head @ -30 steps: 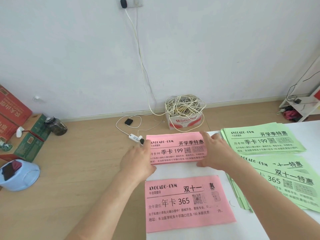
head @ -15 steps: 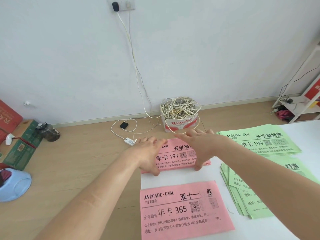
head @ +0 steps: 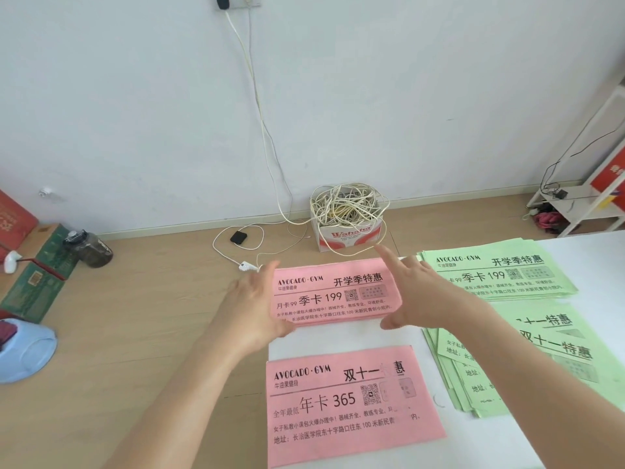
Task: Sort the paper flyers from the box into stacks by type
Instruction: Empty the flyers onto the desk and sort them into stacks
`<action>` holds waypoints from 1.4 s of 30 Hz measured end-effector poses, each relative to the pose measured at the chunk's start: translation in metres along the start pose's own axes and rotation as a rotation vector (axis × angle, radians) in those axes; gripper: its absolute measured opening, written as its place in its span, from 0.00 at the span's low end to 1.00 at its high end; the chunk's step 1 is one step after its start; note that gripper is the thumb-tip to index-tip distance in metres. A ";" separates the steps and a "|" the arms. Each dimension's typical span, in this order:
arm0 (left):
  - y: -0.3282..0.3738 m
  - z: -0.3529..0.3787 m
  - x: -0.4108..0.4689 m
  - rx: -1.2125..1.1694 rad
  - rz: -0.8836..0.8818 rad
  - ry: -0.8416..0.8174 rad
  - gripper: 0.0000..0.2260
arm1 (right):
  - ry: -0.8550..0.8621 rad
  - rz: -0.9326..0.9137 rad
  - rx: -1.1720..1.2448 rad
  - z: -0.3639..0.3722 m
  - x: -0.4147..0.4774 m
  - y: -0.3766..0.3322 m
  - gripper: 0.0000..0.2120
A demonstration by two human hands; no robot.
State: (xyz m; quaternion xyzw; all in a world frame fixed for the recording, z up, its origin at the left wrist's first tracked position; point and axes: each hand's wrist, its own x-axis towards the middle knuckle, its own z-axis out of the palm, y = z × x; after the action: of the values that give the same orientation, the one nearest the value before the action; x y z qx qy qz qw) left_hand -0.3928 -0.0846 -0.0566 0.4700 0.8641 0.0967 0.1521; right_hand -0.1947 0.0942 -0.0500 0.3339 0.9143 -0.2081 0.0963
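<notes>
Now: pink 199 stack (head: pixel 334 292) sits between both grips

Left grip (head: pixel 257 306) and right grip (head: pixel 417 292) are open, fingers straight, at its short ends. The long axis runs grip to grip. Green 199 stack (head: pixel 500 275) lies just outboard of right grip, pink 365 stack (head: pixel 351 404) on counter (head: pixel 341 335) nearer the person. Inward squeeze looks unobstructed.

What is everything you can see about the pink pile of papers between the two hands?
The pink stack is a thin pile of paper flyers lying flat at the far left of the white table. Its top sheet reads AVOCADO GYM, with black print, 199 and a QR code. The edges look fairly squared. The left hand and right hand flank its short sides with straight fingers, seemingly touching it.
</notes>
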 end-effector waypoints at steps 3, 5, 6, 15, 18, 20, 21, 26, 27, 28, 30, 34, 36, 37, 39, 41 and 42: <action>-0.003 0.014 -0.020 -0.048 -0.134 0.022 0.33 | 0.036 0.018 0.004 0.011 -0.007 -0.001 0.55; -0.003 0.020 -0.024 -0.094 -0.166 0.052 0.24 | 0.061 0.033 -0.001 0.015 -0.009 -0.003 0.51; -0.004 0.023 -0.024 -0.114 -0.172 0.073 0.21 | 0.067 0.042 0.001 0.016 -0.009 -0.003 0.50; 0.005 0.025 -0.026 -0.045 -0.154 0.180 0.09 | 0.081 0.117 0.004 0.020 -0.007 -0.008 0.40; 0.007 0.018 -0.029 -0.030 -0.140 0.162 0.16 | 0.085 0.117 0.058 0.016 -0.014 -0.012 0.41; 0.008 0.008 -0.037 -0.034 -0.149 0.187 0.18 | 0.109 0.111 0.087 0.006 -0.030 -0.011 0.38; 0.010 0.002 -0.042 -0.042 -0.148 0.220 0.18 | 0.123 0.119 0.118 -0.001 -0.041 -0.008 0.37; 0.045 -0.030 -0.082 -0.164 -0.087 0.344 0.10 | 0.252 0.243 0.452 -0.045 -0.132 0.031 0.29; 0.058 -0.035 -0.091 -0.198 -0.062 0.337 0.09 | 0.276 0.276 0.498 -0.051 -0.153 0.042 0.28; 0.072 -0.038 -0.101 -0.237 -0.035 0.324 0.09 | 0.297 0.311 0.530 -0.055 -0.174 0.052 0.27; 0.101 -0.038 -0.119 -0.307 0.024 0.282 0.09 | 0.337 0.373 0.569 -0.057 -0.209 0.075 0.24; 0.155 -0.007 -0.144 -0.289 0.201 0.158 0.08 | 0.306 0.476 0.575 -0.047 -0.247 0.118 0.21; 0.178 0.018 -0.146 -0.200 0.281 0.083 0.08 | 0.264 0.515 0.557 -0.039 -0.253 0.142 0.22; 0.188 0.032 -0.144 -0.153 0.313 0.049 0.10 | 0.245 0.534 0.542 -0.036 -0.253 0.155 0.23; 0.209 0.058 -0.134 -0.092 0.331 -0.003 0.15 | 0.206 0.565 0.515 -0.029 -0.250 0.179 0.26; 0.230 0.081 -0.117 -0.042 0.286 -0.025 0.19 | 0.163 0.576 0.520 -0.023 -0.239 0.200 0.28; 0.240 0.091 -0.108 -0.010 0.243 -0.030 0.21 | 0.147 0.570 0.532 -0.020 -0.230 0.207 0.29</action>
State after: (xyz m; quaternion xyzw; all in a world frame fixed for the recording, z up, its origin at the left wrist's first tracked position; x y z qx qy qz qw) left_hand -0.1180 -0.0439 -0.0487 0.5718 0.7979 0.1118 0.1546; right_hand 0.1135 0.1151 -0.0249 0.6016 0.7036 -0.3780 -0.0053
